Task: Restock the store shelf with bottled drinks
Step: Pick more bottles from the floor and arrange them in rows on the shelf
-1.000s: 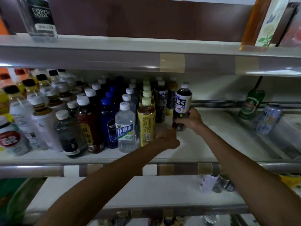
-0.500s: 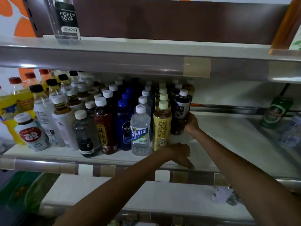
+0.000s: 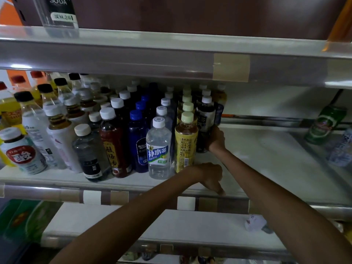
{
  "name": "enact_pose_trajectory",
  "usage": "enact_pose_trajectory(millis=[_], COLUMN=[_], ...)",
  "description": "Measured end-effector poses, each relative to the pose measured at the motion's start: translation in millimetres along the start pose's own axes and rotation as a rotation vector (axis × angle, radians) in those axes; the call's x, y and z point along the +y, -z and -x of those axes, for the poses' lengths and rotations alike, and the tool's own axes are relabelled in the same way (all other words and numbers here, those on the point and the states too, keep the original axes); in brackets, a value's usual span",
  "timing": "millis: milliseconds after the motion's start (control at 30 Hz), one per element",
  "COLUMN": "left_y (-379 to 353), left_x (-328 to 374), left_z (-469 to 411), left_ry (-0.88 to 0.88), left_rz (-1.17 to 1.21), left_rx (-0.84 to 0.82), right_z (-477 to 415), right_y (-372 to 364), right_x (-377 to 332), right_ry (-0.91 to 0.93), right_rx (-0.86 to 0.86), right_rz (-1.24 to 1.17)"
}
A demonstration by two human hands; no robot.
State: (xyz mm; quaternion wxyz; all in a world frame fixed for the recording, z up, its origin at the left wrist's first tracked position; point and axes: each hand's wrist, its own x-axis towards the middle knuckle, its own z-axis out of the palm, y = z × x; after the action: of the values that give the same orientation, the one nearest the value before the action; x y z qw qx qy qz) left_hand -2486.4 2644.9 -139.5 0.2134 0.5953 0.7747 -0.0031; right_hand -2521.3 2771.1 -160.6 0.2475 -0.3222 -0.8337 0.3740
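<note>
Lower shelf: a white lower shelf runs nearest the camera, with a crumpled white wrapper lying toward its right end.
Left hand: the left hand sits at the front lip of the middle shelf and holds nothing. Its fingers are loosely curled and point down, one fingertip touching the edge.
Front row: just left of that hand stand a yellow tea bottle, a clear water bottle, a blue soda bottle and a brown drink bottle, all upright and packed side by side.
Right hand: the right hand reaches further in, its fingers wrapped round the lower body of a dark tea bottle.
Dark tea bottle: white-capped and upright, it stands on the middle shelf at the right edge of the block of bottles, touching the yellow row beside it.
Far right: a green can sits tilted near the back, well apart from the bottles.
Upper shelf: on the upper shelf, a clear soda bottle stands at the left.
</note>
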Motion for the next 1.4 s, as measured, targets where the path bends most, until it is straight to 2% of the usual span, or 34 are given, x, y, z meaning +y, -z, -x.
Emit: enact_pose_trajectory(millis=[333,600,833,1000,1200,1300,1400], left_y=[-5,-6,-18,-28,-43,-45,-48], left_x=[-1,-3,-11,-18,-23,-23,-22], left_z=[2,2,3,8,22,34,47], left_ry=[0.023,0.035,0.045,0.014,0.004,-0.04,-0.077], left_rz=[0.049,0.068,0.092,0.083,0.11,0.115,0.084], left_rx=[-0.004,-0.038,0.009,0.034,0.119,0.192,0.196], right_z=[3,5,32,61,105,133,164], right_y=[10,35,63,81,81,76,70], right_x=[-3,-1,5,10,11,10,11], right_ry=[-0.013,-0.093,-0.169,-0.214,-0.258,-0.274,-0.291], right_rx=[-0.1,-0.314,-0.271,-0.206,-0.156,-0.151,-0.156], right_rz=[-0.001,0.182,0.311,0.287,0.329,0.408,0.489])
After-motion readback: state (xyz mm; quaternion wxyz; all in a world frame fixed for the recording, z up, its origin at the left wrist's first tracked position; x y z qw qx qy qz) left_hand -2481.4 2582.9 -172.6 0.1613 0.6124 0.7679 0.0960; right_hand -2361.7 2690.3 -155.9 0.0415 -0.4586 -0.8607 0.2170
